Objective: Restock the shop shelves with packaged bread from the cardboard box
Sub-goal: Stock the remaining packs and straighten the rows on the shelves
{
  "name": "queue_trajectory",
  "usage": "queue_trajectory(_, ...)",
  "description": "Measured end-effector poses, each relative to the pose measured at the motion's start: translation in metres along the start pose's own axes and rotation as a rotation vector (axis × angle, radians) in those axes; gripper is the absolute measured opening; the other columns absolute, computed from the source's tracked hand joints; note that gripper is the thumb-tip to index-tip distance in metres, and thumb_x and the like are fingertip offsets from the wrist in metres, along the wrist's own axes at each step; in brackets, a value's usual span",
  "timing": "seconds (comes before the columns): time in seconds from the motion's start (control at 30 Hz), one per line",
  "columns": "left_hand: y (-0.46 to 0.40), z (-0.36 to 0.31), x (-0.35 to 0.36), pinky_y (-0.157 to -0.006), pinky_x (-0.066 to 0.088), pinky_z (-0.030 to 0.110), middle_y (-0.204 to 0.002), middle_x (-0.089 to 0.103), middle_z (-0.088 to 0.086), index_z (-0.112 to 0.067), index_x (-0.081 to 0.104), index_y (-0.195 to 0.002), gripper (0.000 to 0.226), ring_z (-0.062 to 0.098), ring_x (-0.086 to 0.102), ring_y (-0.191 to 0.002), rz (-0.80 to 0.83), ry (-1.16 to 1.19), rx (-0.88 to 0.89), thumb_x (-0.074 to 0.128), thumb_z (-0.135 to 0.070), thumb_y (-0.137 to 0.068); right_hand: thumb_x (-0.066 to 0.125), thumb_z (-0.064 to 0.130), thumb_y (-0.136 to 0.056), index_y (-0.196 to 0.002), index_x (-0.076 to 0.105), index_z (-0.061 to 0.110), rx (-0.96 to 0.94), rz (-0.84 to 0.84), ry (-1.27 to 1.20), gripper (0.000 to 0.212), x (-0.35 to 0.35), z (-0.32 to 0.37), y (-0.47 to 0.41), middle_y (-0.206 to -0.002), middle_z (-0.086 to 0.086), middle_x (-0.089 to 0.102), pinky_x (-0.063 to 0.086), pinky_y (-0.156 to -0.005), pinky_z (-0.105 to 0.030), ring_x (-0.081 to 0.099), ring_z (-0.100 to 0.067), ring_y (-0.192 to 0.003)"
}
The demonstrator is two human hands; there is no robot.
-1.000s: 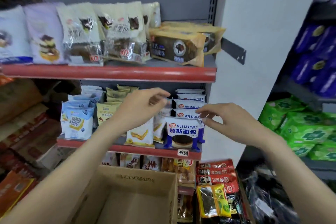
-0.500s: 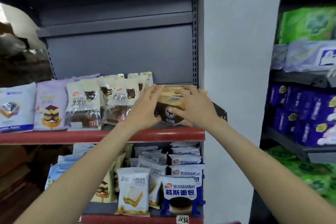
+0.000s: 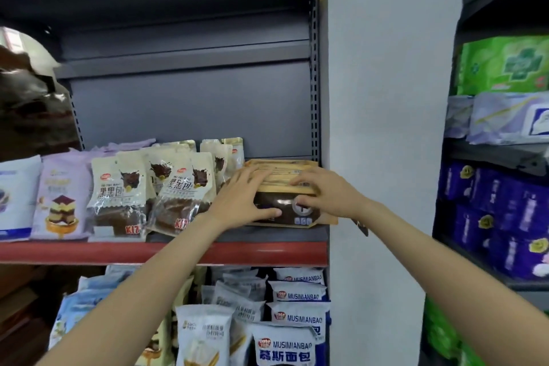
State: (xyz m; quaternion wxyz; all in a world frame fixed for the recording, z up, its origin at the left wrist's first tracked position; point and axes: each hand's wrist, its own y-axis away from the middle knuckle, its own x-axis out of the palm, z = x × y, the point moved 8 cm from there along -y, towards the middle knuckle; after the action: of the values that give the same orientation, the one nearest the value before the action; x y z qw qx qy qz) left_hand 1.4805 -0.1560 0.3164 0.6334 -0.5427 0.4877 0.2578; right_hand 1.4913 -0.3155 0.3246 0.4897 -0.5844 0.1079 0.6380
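A stack of tan-and-brown packaged bread lies flat at the right end of the upper shelf, which has a red front edge. My left hand grips the stack's left front corner, fingers over the top and thumb across the dark front face. My right hand holds the right side the same way, thumb on the round logo. The cardboard box is out of view.
Cream packs of dark bread and a lilac cake pack stand left of the stack. White-and-blue bread packs fill the shelf below. A white pillar borders the shelving; beyond it hang green packs and purple packs.
Both hands rose from the lower shelf's packs to the brown stack on the upper shelf and closed on it. The view tilted up and the cardboard box left the frame.
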Motion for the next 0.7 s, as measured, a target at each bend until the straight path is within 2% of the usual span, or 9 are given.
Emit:
queue_trajectory(0.07,-0.005,0.002,0.003,-0.114,0.025,0.049,-0.157,0.016,-0.003,-0.034,0.024,-0.146,0.095,0.02,0.014,-0.144,0.056,-0.046,0.001,0.055,-0.078,-0.068,0.057,0.036,-0.091,-0.129,0.055,0.023,-0.072,0.064,0.017,0.04,0.004,0.001,0.001,-0.138,-0.003,0.049,0.03,-0.11,-0.034,0.041,-0.018,-0.129)
queue_trajectory(0.17,-0.01,0.003,0.004,-0.113,0.026,0.049,-0.154,0.025,-0.006,-0.036,0.029,-0.144,0.104,0.017,0.018,-0.142,0.073,-0.118,0.034,0.035,-0.091,-0.056,0.046,0.037,-0.097,-0.131,0.054,0.021,-0.096,0.119,0.018,0.039,0.002,0.005,-0.007,-0.144,-0.002,0.044,0.02,-0.11,-0.028,0.033,-0.015,-0.135)
queue_trajectory(0.27,-0.015,0.008,0.005,-0.111,0.03,0.048,-0.153,0.026,-0.009,-0.038,0.028,-0.143,0.106,0.017,0.02,-0.142,0.071,-0.131,0.047,0.03,-0.092,-0.053,0.036,0.042,-0.099,-0.128,0.056,0.027,-0.04,-0.025,0.115,0.038,-0.029,-0.001,-0.031,-0.141,0.003,0.046,0.019,-0.112,-0.044,0.034,-0.012,-0.133)
queue_trajectory(0.33,-0.017,0.007,0.006,-0.112,0.03,0.045,-0.154,0.026,-0.008,-0.037,0.028,-0.144,0.104,0.017,0.021,-0.142,0.092,-0.129,0.049,0.037,-0.091,-0.056,0.038,0.04,-0.099,-0.128,0.056,0.025,-0.062,-0.053,0.126,0.037,-0.04,-0.003,-0.05,-0.141,0.003,0.047,0.022,-0.112,-0.044,0.036,-0.012,-0.133)
queue_trajectory(0.4,-0.017,0.004,0.008,-0.112,0.027,0.043,-0.154,0.026,-0.006,-0.036,0.028,-0.144,0.097,0.018,0.022,-0.142,0.11,-0.108,0.05,0.052,-0.084,-0.063,0.042,0.036,-0.099,-0.13,0.054,0.022,-0.104,0.044,0.145,0.037,-0.027,-0.006,-0.069,-0.143,0.0,0.045,0.022,-0.112,-0.034,0.034,-0.014,-0.135)
queue_trajectory(0.5,-0.016,0.003,0.011,-0.113,0.026,0.04,-0.154,0.027,-0.003,-0.035,0.028,-0.144,0.091,0.018,0.024,-0.141,0.085,-0.082,0.054,0.058,-0.076,-0.068,0.042,0.035,-0.099,-0.135,0.049,0.022,-0.134,0.197,0.184,0.039,0.005,-0.007,-0.097,-0.148,0.0,0.039,0.019,-0.115,-0.036,0.028,-0.017,-0.139)
queue_trajectory(0.57,-0.016,0.003,0.011,-0.112,0.026,0.038,-0.153,0.028,-0.004,-0.034,0.028,-0.144,0.093,0.018,0.026,-0.14,0.063,-0.091,0.069,0.054,-0.08,-0.066,0.038,0.037,-0.1,-0.141,0.042,0.023,-0.141,0.283,0.18,0.043,0.025,-0.003,-0.113,-0.151,0.001,0.035,0.013,-0.115,-0.034,0.024,-0.018,-0.142)
queue_trajectory(0.63,-0.014,0.004,0.01,-0.111,0.026,0.037,-0.152,0.03,-0.006,-0.036,0.028,-0.144,0.1,0.016,0.027,-0.139,0.038,-0.085,0.08,0.039,-0.087,-0.059,0.029,0.045,-0.1,-0.145,0.034,0.027,-0.072,0.392,0.163,0.049,0.04,-0.004,-0.124,-0.153,0.001,0.03,0.011,-0.115,-0.035,0.019,-0.02,-0.144)
queue_trajectory(0.7,-0.013,0.005,0.01,-0.112,0.028,0.038,-0.151,0.031,-0.008,-0.038,0.026,-0.143,0.102,0.015,0.028,-0.139,0.018,-0.087,0.085,0.028,-0.088,-0.055,0.021,0.056,-0.097,-0.145,0.033,0.031,0.017,0.464,0.146,0.055,0.047,-0.012,-0.126,-0.151,-0.001,0.034,0.017,-0.114,-0.038,0.028,-0.023,-0.14)
